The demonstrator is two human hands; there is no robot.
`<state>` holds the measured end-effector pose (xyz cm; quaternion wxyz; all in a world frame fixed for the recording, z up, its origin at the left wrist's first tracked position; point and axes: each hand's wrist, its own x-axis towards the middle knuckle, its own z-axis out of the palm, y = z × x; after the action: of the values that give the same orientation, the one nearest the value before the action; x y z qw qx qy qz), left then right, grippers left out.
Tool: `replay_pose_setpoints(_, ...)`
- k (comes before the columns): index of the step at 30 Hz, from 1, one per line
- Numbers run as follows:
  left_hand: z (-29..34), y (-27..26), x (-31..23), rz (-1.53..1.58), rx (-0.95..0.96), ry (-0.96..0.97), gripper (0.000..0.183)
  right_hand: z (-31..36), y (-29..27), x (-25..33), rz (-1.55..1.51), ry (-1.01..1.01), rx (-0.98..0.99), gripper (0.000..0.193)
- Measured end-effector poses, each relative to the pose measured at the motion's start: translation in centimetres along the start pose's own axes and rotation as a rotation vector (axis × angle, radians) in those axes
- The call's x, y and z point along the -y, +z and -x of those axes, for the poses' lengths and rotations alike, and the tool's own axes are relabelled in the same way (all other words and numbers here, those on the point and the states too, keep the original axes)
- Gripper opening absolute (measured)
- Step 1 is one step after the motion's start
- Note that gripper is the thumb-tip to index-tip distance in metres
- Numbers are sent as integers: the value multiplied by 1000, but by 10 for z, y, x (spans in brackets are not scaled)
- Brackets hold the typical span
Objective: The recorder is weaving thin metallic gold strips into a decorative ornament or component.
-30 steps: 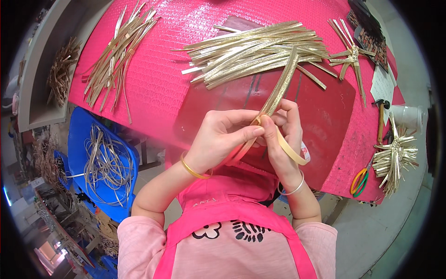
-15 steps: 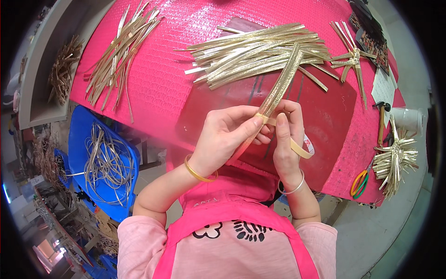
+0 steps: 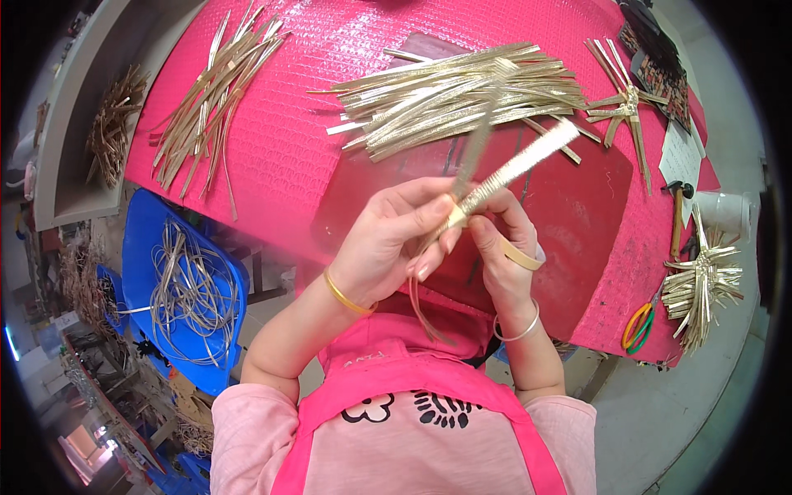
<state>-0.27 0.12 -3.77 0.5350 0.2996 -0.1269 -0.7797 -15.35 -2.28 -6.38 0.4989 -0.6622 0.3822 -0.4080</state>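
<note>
Low over the red board (image 3: 569, 214), my left hand (image 3: 396, 239) pinches several flat gold strips (image 3: 528, 165) between thumb and fingers. One strip fans out toward the upper right, another is blurred and points away from me, and thin ends hang below the hand. My right hand (image 3: 507, 256) closes on the same strips from the right, thumb and fingertips at the crossing. A band of pale tape (image 3: 521, 257) is looped round its fingers. Where the strips cross, a small pale wrap shows, partly hidden by the fingertips.
A pile of gold strips (image 3: 462, 103) lies beyond my hands, with crossed strips (image 3: 629, 103) to its right. More strips (image 3: 219, 91) lie on the left. Scissors (image 3: 637, 328), a hammer (image 3: 677, 219) and a gold bundle (image 3: 703, 276) are at the right. A blue bin (image 3: 140, 247) holds coiled strips.
The held strips, together before, have spread, one swinging right. Their lower ends now hang down toward my apron. The pale tape stretched between my hands no longer shows there.
</note>
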Motion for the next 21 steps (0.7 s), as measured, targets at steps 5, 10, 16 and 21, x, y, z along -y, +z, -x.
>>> replay_pose_setpoints(5, -1, 8, -11, -145, 121, -69, 46, -8, 11, -6, -404, -99, -87, 7)
replay_pose_setpoints(10, 7, 1, 1, -696, -67, 373, 20, -8, 8, 9, 183, -242, -166, 13)
replay_pose_setpoints(16, 5, 6, -1, 7, 78, 87, 18, -1, 15, 14, 362, -268, -236, 13)
replay_pose_setpoints(21, 4, 7, -4, -45, 74, 21, 19, 1, 22, 4, 51, -173, -225, 15)
